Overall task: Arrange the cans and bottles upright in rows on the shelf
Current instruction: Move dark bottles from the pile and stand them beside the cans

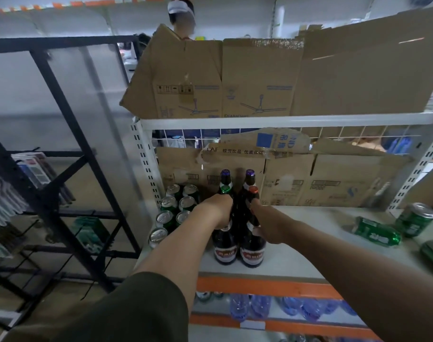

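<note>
- bottles (225, 248) of dark glass stood upright in a block, two wide and three deep, on the white shelf (321, 215); this block is the landmark for all that follows.
- left hand (218, 208) reached in from the block's left side and clenched round the neck of the green-capped bottle (226, 190) in the middle row.
- right hand (267, 225) came in from the block's right side, fingers wrapped round the shoulder of the orange-capped bottle (253, 190), also in the middle row.
- the two purple-capped bottles (249, 172) stood at the back of the block, and the two labelled ones at the front had no hand on them.
- silver-topped cans (186, 202) stood upright in two rows just left of the block, touching one another.
- one green can (377, 234) lay on its side well to the right of the block.
- a second green can (414, 219) stood on its base farther right still.
- flattened cardboard (334, 178) leaned upright behind the block, along the shelf's back.
- clear water bottles (260, 307) sat on the lower level beneath the block.
- a black metal rack (69, 134) stood far left of the block.
</note>
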`<state>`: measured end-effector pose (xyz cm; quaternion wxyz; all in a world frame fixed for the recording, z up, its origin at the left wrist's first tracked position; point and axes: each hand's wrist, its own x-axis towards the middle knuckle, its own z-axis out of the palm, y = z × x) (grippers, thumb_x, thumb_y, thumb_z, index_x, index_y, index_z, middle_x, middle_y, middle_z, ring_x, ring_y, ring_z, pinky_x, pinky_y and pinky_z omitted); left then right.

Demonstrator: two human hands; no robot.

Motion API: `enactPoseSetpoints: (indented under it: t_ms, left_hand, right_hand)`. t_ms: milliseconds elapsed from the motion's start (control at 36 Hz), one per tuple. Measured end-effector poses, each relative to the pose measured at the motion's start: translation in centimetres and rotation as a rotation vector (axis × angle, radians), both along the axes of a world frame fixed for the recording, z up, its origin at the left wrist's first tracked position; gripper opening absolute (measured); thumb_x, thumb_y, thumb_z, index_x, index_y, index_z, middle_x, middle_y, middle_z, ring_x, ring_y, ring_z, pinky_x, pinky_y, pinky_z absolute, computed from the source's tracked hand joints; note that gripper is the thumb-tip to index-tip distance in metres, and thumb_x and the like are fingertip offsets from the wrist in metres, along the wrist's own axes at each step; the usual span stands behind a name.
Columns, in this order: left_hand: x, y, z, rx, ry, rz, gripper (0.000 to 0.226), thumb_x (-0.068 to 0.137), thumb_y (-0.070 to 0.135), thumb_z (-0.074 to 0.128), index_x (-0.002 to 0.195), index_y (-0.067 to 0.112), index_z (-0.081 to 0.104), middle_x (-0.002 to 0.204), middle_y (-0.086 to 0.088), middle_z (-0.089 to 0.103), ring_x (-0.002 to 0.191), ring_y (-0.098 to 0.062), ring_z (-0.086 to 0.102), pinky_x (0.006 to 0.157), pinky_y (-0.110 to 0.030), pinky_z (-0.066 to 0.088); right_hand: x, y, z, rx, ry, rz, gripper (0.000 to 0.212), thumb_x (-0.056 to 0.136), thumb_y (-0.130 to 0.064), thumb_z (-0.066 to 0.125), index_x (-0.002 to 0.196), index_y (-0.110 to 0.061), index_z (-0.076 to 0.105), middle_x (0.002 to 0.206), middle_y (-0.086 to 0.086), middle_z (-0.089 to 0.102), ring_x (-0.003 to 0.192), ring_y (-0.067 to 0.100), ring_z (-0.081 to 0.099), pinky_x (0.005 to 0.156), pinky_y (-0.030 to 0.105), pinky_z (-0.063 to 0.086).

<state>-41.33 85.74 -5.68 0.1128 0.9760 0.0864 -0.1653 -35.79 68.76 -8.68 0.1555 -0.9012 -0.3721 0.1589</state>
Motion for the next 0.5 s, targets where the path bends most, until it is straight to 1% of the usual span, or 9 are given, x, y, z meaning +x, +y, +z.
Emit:
enactPoseSetpoints:
  t_ms: [56, 111, 167, 278, 333, 389, 444, 500]
  left_hand:
    - [0.06, 0.0, -0.09, -0.008, -0.004, 0.003, 0.023, 0.092, 0.005, 0.064, 0.115, 0.006, 0.063, 0.109, -0.014, 0.065, 0.097, -0.031, 0.065, 0.086, -0.042, 0.057]
    - [0.12, -0.05, -0.16, -0.011, -0.013, 0.001, 0.021, 0.093, 0.003, 0.062, 0.113, 0.006, 0.063, 0.108, -0.014, 0.064, 0.095, -0.031, 0.065, 0.081, -0.04, 0.056]
    - [0.11, -0.1, -0.18, -0.007, -0.017, 0.0, 0.018, 0.093, 0.002, 0.061, 0.111, 0.005, 0.062, 0.106, -0.015, 0.063, 0.092, -0.031, 0.064, 0.075, -0.038, 0.052]
    - [0.04, 0.09, -0.28, -0.017, -0.009, 0.004, 0.018, 0.091, 0.004, 0.063, 0.109, 0.006, 0.064, 0.104, -0.014, 0.064, 0.092, -0.031, 0.065, 0.077, -0.04, 0.054]
    - [-0.03, 0.15, -0.3, -0.018, -0.009, 0.007, 0.013, 0.09, 0.005, 0.064, 0.103, 0.006, 0.064, 0.099, -0.014, 0.065, 0.089, -0.031, 0.065, 0.071, -0.038, 0.051]
    - [-0.05, 0.09, -0.24, -0.016, -0.008, 0.008, 0.015, 0.091, 0.005, 0.063, 0.106, 0.006, 0.063, 0.1, -0.014, 0.064, 0.088, -0.031, 0.064, 0.068, -0.036, 0.049]
    - [-0.07, -0.08, -0.12, -0.015, -0.01, 0.004, 0.018, 0.093, 0.003, 0.061, 0.111, 0.005, 0.062, 0.103, -0.014, 0.064, 0.089, -0.03, 0.063, 0.07, -0.036, 0.049]
    - [-0.12, -0.22, -0.07, -0.005, -0.008, -0.005, 0.018, 0.094, 0.002, 0.058, 0.112, 0.005, 0.061, 0.104, -0.015, 0.063, 0.09, -0.031, 0.063, 0.071, -0.037, 0.05]
  right_hand:
    - [0.04, 0.08, -0.28, 0.016, 0.002, -0.01, 0.062, 0.088, -0.01, 0.068, 0.137, -0.008, 0.029, 0.119, 0.018, 0.063, 0.105, 0.03, 0.063, 0.089, 0.042, 0.055]
    - [0.09, 0.16, -0.48, 0.032, 0.009, -0.021, 0.062, 0.088, -0.008, 0.068, 0.137, -0.01, 0.029, 0.117, 0.016, 0.064, 0.104, 0.029, 0.064, 0.089, 0.04, 0.056]
    - [0.14, 0.21, -0.47, 0.027, 0.001, -0.019, 0.059, 0.088, -0.008, 0.067, 0.134, -0.009, 0.03, 0.114, 0.016, 0.064, 0.1, 0.029, 0.064, 0.085, 0.039, 0.056]
    - [0.3, 0.2, -0.5, 0.019, -0.009, -0.016, 0.056, 0.088, -0.007, 0.068, 0.13, -0.008, 0.031, 0.108, 0.016, 0.064, 0.094, 0.028, 0.064, 0.08, 0.039, 0.056]
    - [0.38, 0.2, -0.57, 0.013, -0.012, -0.016, 0.057, 0.088, -0.009, 0.069, 0.13, -0.009, 0.031, 0.108, 0.016, 0.063, 0.094, 0.028, 0.064, 0.081, 0.042, 0.057]
    - [0.41, 0.21, -0.62, 0.014, -0.012, -0.019, 0.056, 0.088, -0.01, 0.069, 0.129, -0.01, 0.031, 0.11, 0.016, 0.063, 0.096, 0.029, 0.063, 0.083, 0.044, 0.056]
    - [0.41, 0.25, -0.7, 0.019, -0.013, -0.016, 0.056, 0.087, -0.009, 0.069, 0.128, -0.01, 0.031, 0.112, 0.017, 0.063, 0.098, 0.03, 0.063, 0.085, 0.046, 0.057]
    - [0.4, 0.23, -0.76, 0.018, -0.013, -0.018, 0.056, 0.087, -0.008, 0.069, 0.128, -0.011, 0.031, 0.111, 0.017, 0.063, 0.098, 0.03, 0.064, 0.085, 0.046, 0.057]
